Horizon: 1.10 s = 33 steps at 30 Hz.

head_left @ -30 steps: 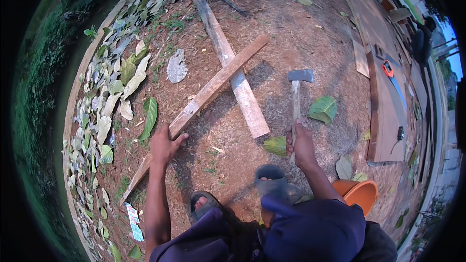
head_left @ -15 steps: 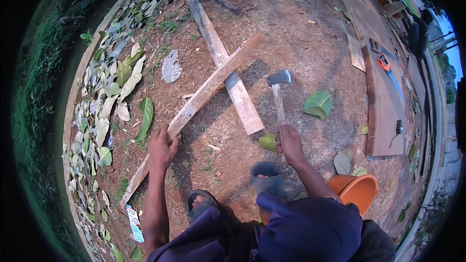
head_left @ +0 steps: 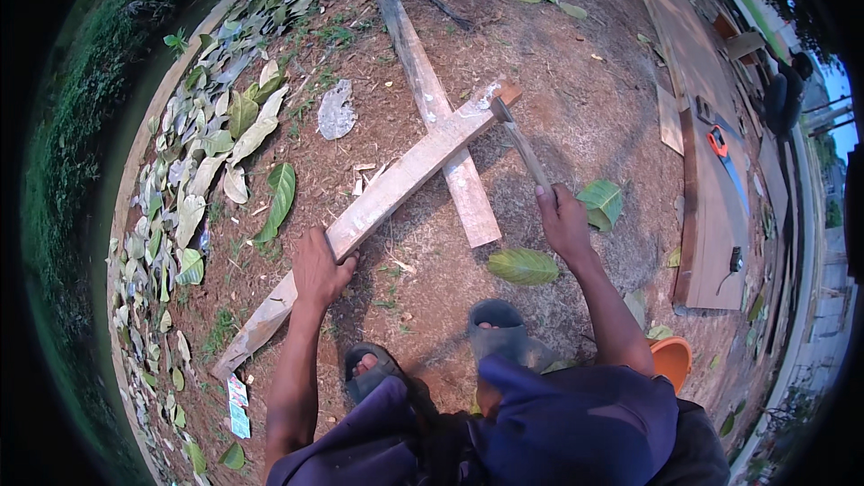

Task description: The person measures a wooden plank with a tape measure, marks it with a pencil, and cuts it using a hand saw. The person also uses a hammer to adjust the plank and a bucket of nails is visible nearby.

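A long, weathered wooden plank [head_left: 396, 187] slants from lower left to upper right. My left hand [head_left: 321, 270] is wrapped round its nearer half, holding it. Its far half lies across a second wooden board [head_left: 473, 201] on the ground. In my right hand [head_left: 567, 225] is a hatchet [head_left: 526, 151], gripped by its wooden handle. The hatchet's metal head is at the plank's far right end, seemingly against its edge; whether it bites into the wood cannot be made out.
On the right, a handsaw [head_left: 726, 160] with an orange handle rests on wide boards [head_left: 706, 261]. An orange bucket [head_left: 673, 362] stands beside my right leg. Dry leaves [head_left: 193, 216] line the left side by a ditch. A person [head_left: 786, 99] is at the far right.
My right hand has moved up and right, bringing the hatchet from beside the planks to the far end of the held one. That plank has rolled, showing a broader, paler face.
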Tool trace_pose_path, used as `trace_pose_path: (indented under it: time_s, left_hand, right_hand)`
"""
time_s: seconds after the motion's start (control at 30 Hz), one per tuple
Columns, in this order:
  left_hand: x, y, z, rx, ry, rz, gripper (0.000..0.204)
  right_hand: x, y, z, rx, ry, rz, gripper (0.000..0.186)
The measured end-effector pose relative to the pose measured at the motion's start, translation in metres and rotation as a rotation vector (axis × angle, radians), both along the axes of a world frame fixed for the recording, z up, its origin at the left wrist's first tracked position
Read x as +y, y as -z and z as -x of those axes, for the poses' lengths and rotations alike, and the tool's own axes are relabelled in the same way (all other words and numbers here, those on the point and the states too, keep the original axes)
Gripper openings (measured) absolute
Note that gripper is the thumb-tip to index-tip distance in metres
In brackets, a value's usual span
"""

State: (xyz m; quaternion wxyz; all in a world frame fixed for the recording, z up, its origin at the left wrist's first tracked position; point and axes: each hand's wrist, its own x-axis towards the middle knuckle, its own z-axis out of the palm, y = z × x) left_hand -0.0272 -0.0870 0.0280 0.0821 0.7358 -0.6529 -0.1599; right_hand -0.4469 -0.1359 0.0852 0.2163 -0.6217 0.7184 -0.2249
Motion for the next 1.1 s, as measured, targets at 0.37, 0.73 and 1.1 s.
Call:
trace_pose_path:
  time_s: [0.37, 0.73, 1.1]
  left_hand:
    - [0.004, 0.022, -0.020, 0.098, -0.015, -0.073, 0.054]
    - [-0.002, -0.035, 0.000, -0.024, 0.031, -0.160, 0.059]
    - [0.065, 0.009, -0.040, -0.110, 0.021, -0.043, 0.082]
  right_hand:
    - [0.025, -0.063, -0.050, 0.103, -0.620, 0.274, 0.038]
    - [0.014, -0.039, 0.024, -0.023, -0.117, 0.032, 0.038]
    - [0.015, -0.026, -0.005, -0.051, -0.105, -0.036, 0.037]
